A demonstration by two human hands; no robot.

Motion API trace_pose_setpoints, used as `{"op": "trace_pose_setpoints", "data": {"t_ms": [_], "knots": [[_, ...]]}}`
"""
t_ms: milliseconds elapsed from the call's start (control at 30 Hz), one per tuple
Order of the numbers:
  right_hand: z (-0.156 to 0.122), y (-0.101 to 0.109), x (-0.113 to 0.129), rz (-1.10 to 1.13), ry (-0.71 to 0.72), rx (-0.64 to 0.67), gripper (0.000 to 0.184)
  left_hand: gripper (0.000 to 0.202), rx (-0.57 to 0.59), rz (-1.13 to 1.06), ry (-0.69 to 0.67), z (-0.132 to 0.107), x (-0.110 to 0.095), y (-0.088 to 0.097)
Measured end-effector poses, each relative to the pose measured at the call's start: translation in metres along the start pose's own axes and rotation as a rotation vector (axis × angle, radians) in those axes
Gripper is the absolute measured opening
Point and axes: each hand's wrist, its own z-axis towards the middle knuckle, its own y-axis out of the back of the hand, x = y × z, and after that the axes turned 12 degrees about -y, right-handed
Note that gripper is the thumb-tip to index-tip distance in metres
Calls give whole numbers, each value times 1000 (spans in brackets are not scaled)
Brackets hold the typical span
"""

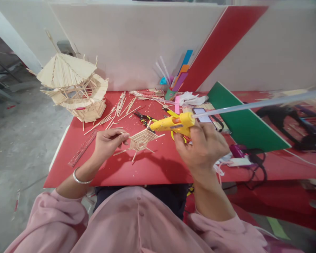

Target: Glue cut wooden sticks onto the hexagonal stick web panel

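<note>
Left grip (109,141) pinches stick frame (139,137); right grip (204,147) holds yellow glue gun (171,123) above red table (147,173).

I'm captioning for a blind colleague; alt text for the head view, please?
Right hand holds a yellow glue gun pointed at a small stick frame in the left hand. Behind, on a red table, are a roofed stick model and loose sticks.

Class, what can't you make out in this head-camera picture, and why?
Glue gun, most of its handle: head view, behind the right hand.
Glue stick, far end: head view, cut off by right edge.
Phone, screen content: head view, blurred.
Ruler, markings: head view, too small.
</note>
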Motion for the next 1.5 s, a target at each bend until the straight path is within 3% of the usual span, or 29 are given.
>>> {"op": "trace_pose_setpoints", "data": {"t_ms": [400, 700, 900, 1267, 1500], "knots": [[5, 3, 6, 20, 37, -37, 38, 19, -35, -60, 58, -1, 5, 2], [1, 3, 7, -11, -46, 82, 31, 20, -66, -126, 98, -2, 10, 2], [3, 3, 8, -1, 10, -12, 32, 24, -71, -157, 136, -3, 11, 1], [-4, 2, 4, -34, -59, 132, 31, 26, -64, -168, 162, -3, 15, -2], [-7, 5, 14, 59, -11, 69, 27, 29, -61, -177, 170, -1, 10, -4]]}}
